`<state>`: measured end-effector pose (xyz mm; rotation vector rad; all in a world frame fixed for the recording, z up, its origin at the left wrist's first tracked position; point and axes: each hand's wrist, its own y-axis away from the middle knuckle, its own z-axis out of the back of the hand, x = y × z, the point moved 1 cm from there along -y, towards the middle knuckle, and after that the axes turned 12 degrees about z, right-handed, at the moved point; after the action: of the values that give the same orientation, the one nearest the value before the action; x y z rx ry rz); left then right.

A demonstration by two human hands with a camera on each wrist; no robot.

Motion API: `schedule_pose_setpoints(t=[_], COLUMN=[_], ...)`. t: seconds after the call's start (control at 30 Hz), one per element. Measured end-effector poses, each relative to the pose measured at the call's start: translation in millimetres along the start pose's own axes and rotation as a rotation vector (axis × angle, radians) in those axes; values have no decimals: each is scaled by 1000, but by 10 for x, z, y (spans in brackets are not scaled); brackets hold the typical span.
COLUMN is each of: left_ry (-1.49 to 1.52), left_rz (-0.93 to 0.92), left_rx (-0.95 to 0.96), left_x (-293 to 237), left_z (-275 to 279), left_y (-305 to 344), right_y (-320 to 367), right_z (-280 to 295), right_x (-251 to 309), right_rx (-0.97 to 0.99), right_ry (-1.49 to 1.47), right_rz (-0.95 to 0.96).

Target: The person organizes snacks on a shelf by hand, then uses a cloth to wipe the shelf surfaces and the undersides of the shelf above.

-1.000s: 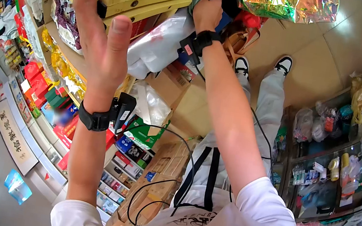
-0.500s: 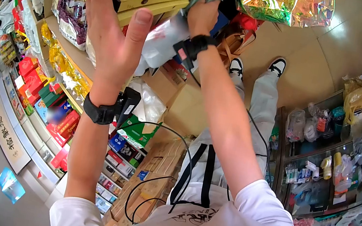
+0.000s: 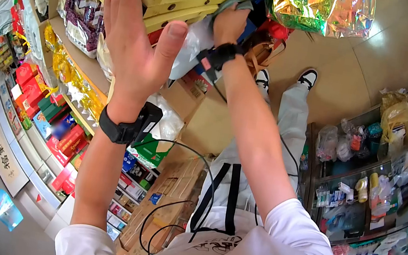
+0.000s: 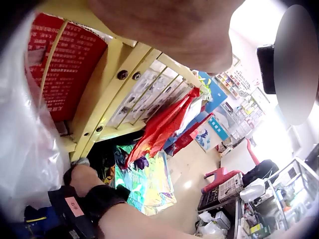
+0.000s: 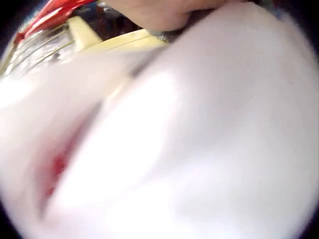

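In the head view my left hand (image 3: 132,53) is raised against the corner of a yellow rack (image 3: 175,6), fingers straight and thumb apart, holding nothing visible. My right hand (image 3: 230,26) grips a grey-green cloth (image 3: 239,5) low at the rack's near end. Beside that hand hangs a whitish plastic bag (image 3: 193,45), which fills most of the right wrist view as a blurred white sheet. From the left wrist, the right hand (image 4: 83,179) shows beneath the rack's bolted yellow posts (image 4: 107,99), while the palm side of my left hand (image 4: 174,30) spans the top.
A shiny iridescent bag (image 3: 321,9) stands at the top, with a brown bag (image 3: 258,47) below it. Shelves with packaged goods (image 3: 80,15) run along the left. Cardboard boxes (image 3: 165,196) lie near my legs; a dark glass cabinet (image 3: 358,175) holds bagged items. Black cables cross my front.
The head view has turned, so the rack and my left hand sit further right in it. My right hand, still gripping the cloth, has shifted a little along the rack's lower rail.
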<state>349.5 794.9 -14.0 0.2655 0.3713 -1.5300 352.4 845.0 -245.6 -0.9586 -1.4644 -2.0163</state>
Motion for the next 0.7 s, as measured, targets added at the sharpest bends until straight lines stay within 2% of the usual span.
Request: schedule_pose_setpoints(t=[0.03, 0.1, 0.13, 0.2, 0.3, 0.37, 0.4, 0.43, 0.47, 0.5, 0.53, 0.57, 0.63, 0.7], left_ry=[2, -24, -23, -51, -55, -83, -112, -115, -75, -35, 9, 55, 8, -43], left_rz=[5, -7, -3, -21, -6, -14, -12, -9, -21, -43, -3, 32, 16, -7], left_rx=[3, -2, -7, -16, -9, -9, -14, -12, -44, -81, -61, -49, -29, -46], left_x=[-3, 7, 19, 21, -28, -16, 3, 14, 26, 50, 74, 85, 115, 121], left_z=[16, 14, 7, 1, 8, 15, 9, -4, -19, -28, -20, -18, -9, -7], left_y=[12, -3, -13, -13, -14, -11, -15, -16, -9, -26, -12, 23, 20, 19], right_y=[148, 433, 400, 302, -29, -205, -203, -243, -277, -271, 272, 382, 261, -76], right_z=[20, 79, 40, -3, -23, 13, 6, -182, -500, -712, -208, -138, -68, -224], right_x=[162, 402, 349, 230, -34, 6, -4, -282, -797, -1018, -96, 98, 122, -352], right_rx=[0, -18, 2, 21, -1, 63, 76, 80, 11, -66, -57, -61, 7, 2], right_ry=[-34, -161, -175, -186, -37, 117, 90, 90, -125, -347, -285, -290, -287, -276], right_rz=[36, 244, 240, 229, 102, 5, -66, -70, 151, 377, 308, 166, 155, 141])
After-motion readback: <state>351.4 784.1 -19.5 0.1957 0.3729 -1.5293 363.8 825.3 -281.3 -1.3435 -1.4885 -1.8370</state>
